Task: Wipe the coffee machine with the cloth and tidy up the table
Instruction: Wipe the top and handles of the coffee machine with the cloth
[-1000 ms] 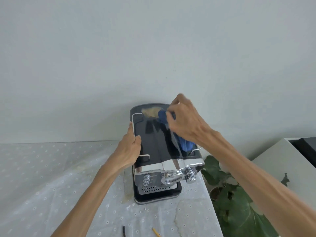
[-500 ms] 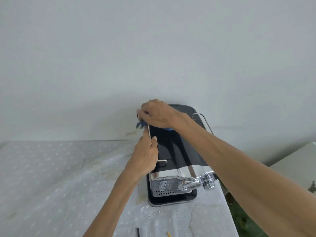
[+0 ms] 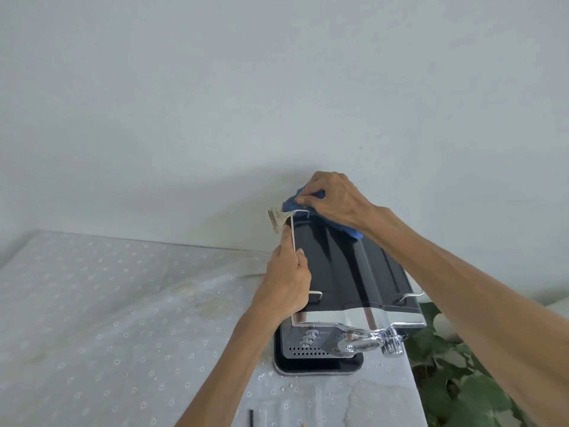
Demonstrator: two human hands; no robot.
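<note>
Coffee machine: we find it on the table, against the wall.
Cloth: blue, at the machine's top rear corner.
Right hand: we note fingers curled, pinching the cloth.
Left hand: we note it gripping the left chrome rail.

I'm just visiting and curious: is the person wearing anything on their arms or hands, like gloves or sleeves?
No. Both forearms are bare as far as the picture shows, with no sleeves in view. The left hand and right hand have no gloves, and no rings, watch or bracelet can be seen. The arms are slender and enter from the bottom and the right edge.
</note>
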